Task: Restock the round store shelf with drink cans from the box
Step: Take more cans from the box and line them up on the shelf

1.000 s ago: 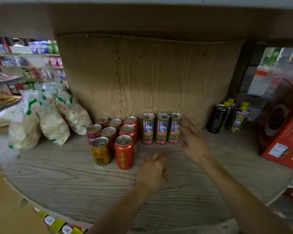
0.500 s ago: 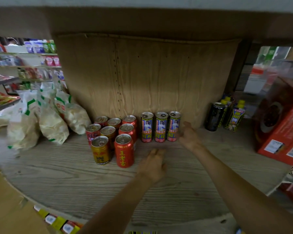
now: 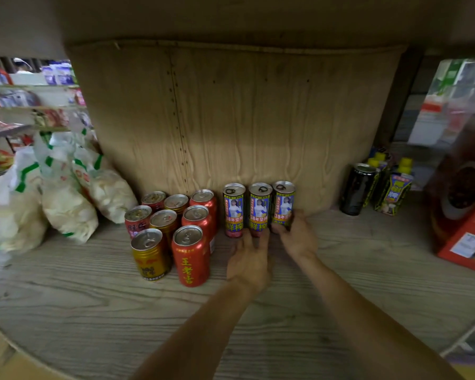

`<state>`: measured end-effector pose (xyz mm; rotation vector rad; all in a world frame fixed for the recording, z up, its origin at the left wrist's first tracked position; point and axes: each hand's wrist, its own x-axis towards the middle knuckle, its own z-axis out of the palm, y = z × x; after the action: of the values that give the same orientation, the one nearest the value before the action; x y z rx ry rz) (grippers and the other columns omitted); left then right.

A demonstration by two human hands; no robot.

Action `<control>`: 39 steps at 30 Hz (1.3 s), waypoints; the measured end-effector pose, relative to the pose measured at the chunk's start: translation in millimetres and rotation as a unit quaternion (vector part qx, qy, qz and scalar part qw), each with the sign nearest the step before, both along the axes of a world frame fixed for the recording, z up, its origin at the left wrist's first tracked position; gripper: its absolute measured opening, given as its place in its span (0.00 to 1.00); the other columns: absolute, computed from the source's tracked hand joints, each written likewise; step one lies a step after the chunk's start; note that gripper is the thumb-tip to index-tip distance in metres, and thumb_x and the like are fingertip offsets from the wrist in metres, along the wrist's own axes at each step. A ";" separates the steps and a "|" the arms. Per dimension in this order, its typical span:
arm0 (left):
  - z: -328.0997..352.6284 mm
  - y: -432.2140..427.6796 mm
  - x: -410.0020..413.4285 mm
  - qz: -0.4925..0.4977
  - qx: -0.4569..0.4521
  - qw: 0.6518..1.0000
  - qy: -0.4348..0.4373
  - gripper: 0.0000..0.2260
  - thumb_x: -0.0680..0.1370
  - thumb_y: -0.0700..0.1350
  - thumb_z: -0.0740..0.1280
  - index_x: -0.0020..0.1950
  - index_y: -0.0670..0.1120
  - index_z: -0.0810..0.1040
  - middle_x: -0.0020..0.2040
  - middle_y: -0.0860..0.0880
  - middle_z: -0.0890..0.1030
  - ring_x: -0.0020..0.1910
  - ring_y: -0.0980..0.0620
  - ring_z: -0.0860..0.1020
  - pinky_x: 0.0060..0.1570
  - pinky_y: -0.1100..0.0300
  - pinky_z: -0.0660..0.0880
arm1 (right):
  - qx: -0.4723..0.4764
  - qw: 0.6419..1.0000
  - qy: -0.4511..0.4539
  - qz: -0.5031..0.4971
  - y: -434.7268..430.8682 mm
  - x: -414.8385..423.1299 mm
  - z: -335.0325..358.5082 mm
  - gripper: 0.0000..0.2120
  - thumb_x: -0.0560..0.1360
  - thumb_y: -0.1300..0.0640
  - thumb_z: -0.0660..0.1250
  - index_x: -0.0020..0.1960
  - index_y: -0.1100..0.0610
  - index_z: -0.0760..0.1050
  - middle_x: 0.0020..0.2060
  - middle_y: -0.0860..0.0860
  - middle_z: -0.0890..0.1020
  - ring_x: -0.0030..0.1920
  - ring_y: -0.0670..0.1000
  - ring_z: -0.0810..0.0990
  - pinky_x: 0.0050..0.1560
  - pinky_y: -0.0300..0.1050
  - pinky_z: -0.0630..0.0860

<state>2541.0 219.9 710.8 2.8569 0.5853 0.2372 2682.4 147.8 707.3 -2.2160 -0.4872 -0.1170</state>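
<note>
Three slim drink cans with blue and yellow labels stand in a row against the curved wooden back of the round shelf (image 3: 258, 338): left can (image 3: 233, 209), middle can (image 3: 259, 208), right can (image 3: 283, 205). My left hand (image 3: 248, 259) lies palm down on the shelf, its straight fingertips touching the bases of the left and middle cans. My right hand (image 3: 296, 237) curls round the lower part of the right can, thumb in front and fingers on its right side. The box is not in view.
A cluster of red and gold cans (image 3: 176, 231) stands just left of the slim cans. Bags of white snacks (image 3: 66, 204) lie at the far left. A black can (image 3: 358, 189) and yellow-capped pouches (image 3: 395, 193) stand at the right, beside a red carton (image 3: 466, 215).
Both hands have moved forward to the slim cans. The left hand went from the open shelf to their bases, and the right hand closed round the right can's lower part.
</note>
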 end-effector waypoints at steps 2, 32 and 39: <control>-4.7 0.6 0.8 0.002 0.021 0.999 -0.027 0.30 0.81 0.56 0.59 0.82 0.51 0.56 0.77 0.33 0.60 0.74 0.33 0.63 0.72 0.41 0.63 | 0.005 1.000 -0.017 0.010 -1.1 -0.8 -4.8 0.22 0.75 0.48 0.72 0.63 0.58 0.71 0.57 0.59 0.80 0.59 0.62 0.78 0.52 0.53 0.74; -2.7 -11.1 -24.1 0.002 0.049 0.997 -0.062 0.25 0.80 0.54 0.61 0.76 0.50 0.67 0.71 0.43 0.69 0.69 0.41 0.67 0.66 0.48 0.65 | -0.076 0.993 -0.031 0.081 -71.0 -72.1 -1.6 0.23 0.77 0.59 0.69 0.71 0.60 0.71 0.67 0.60 0.74 0.69 0.59 0.70 0.70 0.41 0.62; 26.0 -64.6 -106.6 -0.151 0.024 0.983 -0.100 0.14 0.78 0.51 0.65 0.62 0.50 0.76 0.60 0.46 0.76 0.61 0.43 0.73 0.58 0.50 0.69 | -0.133 0.979 -0.148 0.034 -139.1 -177.5 15.1 0.04 0.76 0.58 0.68 0.50 0.57 0.80 0.48 0.57 0.81 0.53 0.60 0.78 0.55 0.50 0.73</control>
<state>2434.4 155.4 736.8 2.8686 0.1061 0.4842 2504.9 8.7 722.4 -2.4530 -0.7800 -0.3686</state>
